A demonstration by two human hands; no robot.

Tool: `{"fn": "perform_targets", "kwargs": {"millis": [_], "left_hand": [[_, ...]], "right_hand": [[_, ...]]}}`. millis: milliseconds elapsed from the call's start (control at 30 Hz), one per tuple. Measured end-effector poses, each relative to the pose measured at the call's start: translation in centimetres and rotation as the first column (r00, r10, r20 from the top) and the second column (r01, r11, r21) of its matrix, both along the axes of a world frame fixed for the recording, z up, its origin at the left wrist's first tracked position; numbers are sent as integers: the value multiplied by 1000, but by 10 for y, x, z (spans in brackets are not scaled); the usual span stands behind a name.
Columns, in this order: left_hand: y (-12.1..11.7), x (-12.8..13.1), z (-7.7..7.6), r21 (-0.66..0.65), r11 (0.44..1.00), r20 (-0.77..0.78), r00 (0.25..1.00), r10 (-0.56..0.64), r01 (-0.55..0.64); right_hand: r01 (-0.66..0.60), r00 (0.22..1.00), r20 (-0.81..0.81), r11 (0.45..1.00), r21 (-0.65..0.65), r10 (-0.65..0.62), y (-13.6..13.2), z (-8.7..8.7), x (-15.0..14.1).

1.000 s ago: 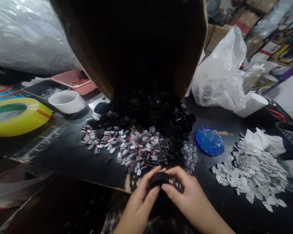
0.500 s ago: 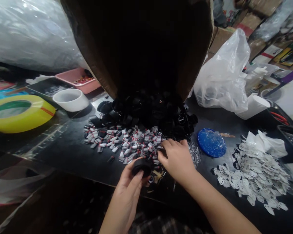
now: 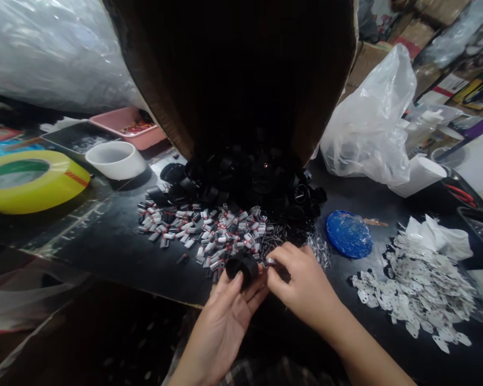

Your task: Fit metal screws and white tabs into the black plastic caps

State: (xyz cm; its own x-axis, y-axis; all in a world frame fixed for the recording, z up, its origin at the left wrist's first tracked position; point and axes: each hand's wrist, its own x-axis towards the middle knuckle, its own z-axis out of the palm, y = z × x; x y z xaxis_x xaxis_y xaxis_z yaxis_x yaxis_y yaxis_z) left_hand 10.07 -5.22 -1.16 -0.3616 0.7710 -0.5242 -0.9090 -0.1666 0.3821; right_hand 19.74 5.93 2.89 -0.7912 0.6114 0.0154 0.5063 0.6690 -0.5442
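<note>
A round black plastic cap (image 3: 244,266) sits in my left hand (image 3: 233,311), held between thumb and fingers with its hollow side tilted up. Close beside it on the right, my right hand (image 3: 300,273) pinches a small grey-and-dark piece (image 3: 271,262) between thumb and forefinger. Just beyond both hands lies a heap of small white-and-grey cylinders with red bands (image 3: 225,233). Dark screws (image 3: 277,235) are strewn behind my right hand, with thin silvery pins (image 3: 319,249) to their right. More black caps (image 3: 241,182) are piled at the back.
A large cardboard box (image 3: 145,80) opens over the black caps. Yellow tape (image 3: 70,179), a white ring (image 3: 121,169) and a pink tray (image 3: 153,136) stand left. Right are a blue lid (image 3: 348,236), flat metal plates (image 3: 422,289) and a plastic bag (image 3: 370,123).
My right hand has drawn back from the parts heap toward me with a small piece in its fingertips. My left hand has moved slightly right and turned the black cap's hollow side into view.
</note>
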Motion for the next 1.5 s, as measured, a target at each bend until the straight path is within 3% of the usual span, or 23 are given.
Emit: {"fn": "perform_targets", "kwargs": {"millis": [200, 333, 500, 633, 867, 1100, 1267, 1500], "left_hand": [[0, 0, 0, -62, 996, -71, 996, 58, -62], [1, -2, 0, -36, 998, -118, 992, 48, -52], [-2, -6, 0, -22, 993, -195, 975, 108, -114], [-14, -3, -1, -101, 989, -265, 961, 81, -111], [-11, -5, -6, -153, 983, -313, 949, 45, -97], [1, -7, 0, -49, 996, -298, 952, 61, -79], [-3, -9, 4, -82, 982, -331, 934, 135, -171], [-15, -7, -5, -177, 980, -308, 951, 29, -87]], "right_hand": [[-49, 997, -54, 999, -4, 49, -1, 2, 4], [-17, 993, -120, 1000, 7, 18, 0, -3, 3], [44, 998, 36, 985, 169, -51, 10, -12, -1], [68, 993, 86, 979, 193, -86, 18, -11, -2], [-74, 986, 165, 955, 288, 26, 15, -11, -19], [-14, 1000, 19, 990, 141, 11, 20, -11, -17], [-20, 999, 50, 988, 156, 12, 16, -11, -7], [-146, 972, 218, 956, 256, 91, 9, -7, -12]]}}
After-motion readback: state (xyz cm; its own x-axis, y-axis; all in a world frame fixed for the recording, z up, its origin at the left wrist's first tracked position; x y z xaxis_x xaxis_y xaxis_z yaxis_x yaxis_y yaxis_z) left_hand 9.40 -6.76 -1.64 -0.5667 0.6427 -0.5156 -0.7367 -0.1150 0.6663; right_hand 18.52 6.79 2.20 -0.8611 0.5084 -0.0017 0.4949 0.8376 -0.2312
